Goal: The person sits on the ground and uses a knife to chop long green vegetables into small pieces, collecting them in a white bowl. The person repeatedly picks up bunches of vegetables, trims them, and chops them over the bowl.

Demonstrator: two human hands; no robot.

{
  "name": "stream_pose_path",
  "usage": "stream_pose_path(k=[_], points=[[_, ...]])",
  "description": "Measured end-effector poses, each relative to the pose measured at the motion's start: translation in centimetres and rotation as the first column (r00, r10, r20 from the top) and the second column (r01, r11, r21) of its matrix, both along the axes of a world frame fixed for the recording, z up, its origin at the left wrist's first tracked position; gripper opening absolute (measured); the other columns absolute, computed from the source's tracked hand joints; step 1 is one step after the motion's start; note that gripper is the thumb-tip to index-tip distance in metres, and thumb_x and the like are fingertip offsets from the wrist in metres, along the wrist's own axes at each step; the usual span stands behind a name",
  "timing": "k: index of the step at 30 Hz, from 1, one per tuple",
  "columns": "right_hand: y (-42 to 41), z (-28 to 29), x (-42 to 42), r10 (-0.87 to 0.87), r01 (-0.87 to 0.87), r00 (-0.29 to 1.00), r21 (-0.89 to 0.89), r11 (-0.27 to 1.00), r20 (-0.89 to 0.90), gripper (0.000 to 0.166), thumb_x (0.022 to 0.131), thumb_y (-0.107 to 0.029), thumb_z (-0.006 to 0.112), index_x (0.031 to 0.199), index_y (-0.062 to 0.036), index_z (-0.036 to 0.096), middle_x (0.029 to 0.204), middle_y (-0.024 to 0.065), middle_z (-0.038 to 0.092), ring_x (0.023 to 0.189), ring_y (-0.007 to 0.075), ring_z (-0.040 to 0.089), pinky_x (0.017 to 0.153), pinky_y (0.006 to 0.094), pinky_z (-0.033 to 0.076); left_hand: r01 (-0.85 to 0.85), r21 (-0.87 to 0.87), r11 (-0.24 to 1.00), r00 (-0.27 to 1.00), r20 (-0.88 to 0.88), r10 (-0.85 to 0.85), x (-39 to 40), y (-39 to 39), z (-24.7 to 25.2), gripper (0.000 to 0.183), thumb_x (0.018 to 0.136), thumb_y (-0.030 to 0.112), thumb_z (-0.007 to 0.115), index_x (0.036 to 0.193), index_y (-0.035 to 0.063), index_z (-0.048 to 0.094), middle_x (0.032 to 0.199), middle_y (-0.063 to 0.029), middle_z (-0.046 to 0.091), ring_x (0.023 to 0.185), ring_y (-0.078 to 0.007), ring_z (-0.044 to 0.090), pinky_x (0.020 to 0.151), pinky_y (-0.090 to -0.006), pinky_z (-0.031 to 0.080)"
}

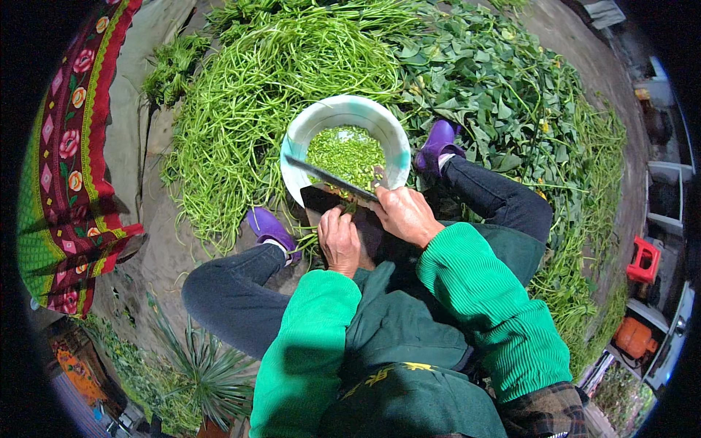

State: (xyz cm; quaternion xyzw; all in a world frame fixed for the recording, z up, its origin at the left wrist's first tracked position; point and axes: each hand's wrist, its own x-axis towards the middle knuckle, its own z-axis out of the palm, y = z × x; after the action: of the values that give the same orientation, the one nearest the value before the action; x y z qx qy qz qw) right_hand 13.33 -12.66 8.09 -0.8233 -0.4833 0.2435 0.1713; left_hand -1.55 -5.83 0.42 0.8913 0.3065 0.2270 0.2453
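Observation:
My right hand [408, 213] grips a knife [331, 178], its long blade angled to the upper left over the near side of a white and teal plastic basin [296, 134]. Beside it, my left hand [339, 238] pinches a small bunch of green stems [349, 207] against a dark board [317, 200]. The board slants from my lap onto the basin's near rim. Chopped green stem pieces [345, 153] cover much of the basin's floor, and a few bits lie by the blade. Part of the board is hidden under my hands.
A large heap of long green stems [246, 120] lies beyond the basin to the left. Leafy vines [493, 98] pile up at the right. My purple shoes [268, 227] flank the basin. A flowered cloth [71, 142] hangs at far left; a spiky plant [211, 372] stands lower left.

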Motion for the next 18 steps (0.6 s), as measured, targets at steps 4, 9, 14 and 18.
stream_pose_path(k=[4, 9, 14, 18], points=[[0.1, -0.5, 1.3, 0.133, -0.133, 0.991, -0.032, 0.991, 0.005, 0.020, 0.079, -0.020, 0.059, 0.077, -0.0007, 0.053, 0.066, 0.0221, 0.058, 0.067, 0.0399, 0.059, 0.058, 0.0480, 0.048, 0.002, -0.008, 1.000, 0.996, 0.089, -0.001, 0.0, 0.2, -0.5, 0.018, 0.068, -0.001, 0.061, 0.085, 0.0010, 0.058, 0.098, -0.0146, 0.055, 0.094, -0.0329, 0.052, 0.081, -0.0415, 0.042], [1.6, -0.6, 3.9, 0.172, -0.179, 0.981, 0.073, 0.981, 0.089, 0.020, 0.079, -0.020, 0.060, 0.076, -0.0006, 0.054, 0.060, 0.0203, 0.057, 0.062, 0.0394, 0.059, 0.054, 0.0471, 0.047, 0.020, -0.016, 1.000, 0.991, 0.135, -0.018, 0.9, 1.4, -0.5, 0.020, 0.065, -0.006, 0.062, 0.084, 0.0010, 0.060, 0.098, -0.0130, 0.057, 0.094, -0.0313, 0.054, 0.080, -0.0408, 0.044], [2.2, -0.2, 3.5, 0.022, -0.026, 0.991, 0.035, 0.999, 0.132, 0.020, 0.079, -0.018, 0.060, 0.073, -0.0004, 0.051, 0.059, 0.0206, 0.056, 0.061, 0.0391, 0.059, 0.053, 0.0472, 0.047, 0.025, -0.061, 0.998, 0.980, 0.198, -0.012, 2.6, 3.4, -0.6, 0.024, 0.064, -0.008, 0.061, 0.087, -0.0005, 0.058, 0.094, -0.0148, 0.057, 0.089, -0.0324, 0.055, 0.078, -0.0397, 0.045], [1.1, 1.1, 1.2, 0.010, -0.015, 0.993, 0.044, 0.999, 0.114, 0.013, 0.078, -0.011, 0.057, 0.079, -0.0014, 0.049, 0.059, 0.0205, 0.056, 0.058, 0.0383, 0.059, 0.049, 0.0470, 0.045, 0.001, -0.050, 0.999, 0.977, 0.213, 0.010, 2.3, 3.6, -1.5, 0.021, 0.065, -0.007, 0.062, 0.085, -0.0012, 0.059, 0.092, -0.0147, 0.060, 0.087, -0.0323, 0.057, 0.077, -0.0376, 0.046]])
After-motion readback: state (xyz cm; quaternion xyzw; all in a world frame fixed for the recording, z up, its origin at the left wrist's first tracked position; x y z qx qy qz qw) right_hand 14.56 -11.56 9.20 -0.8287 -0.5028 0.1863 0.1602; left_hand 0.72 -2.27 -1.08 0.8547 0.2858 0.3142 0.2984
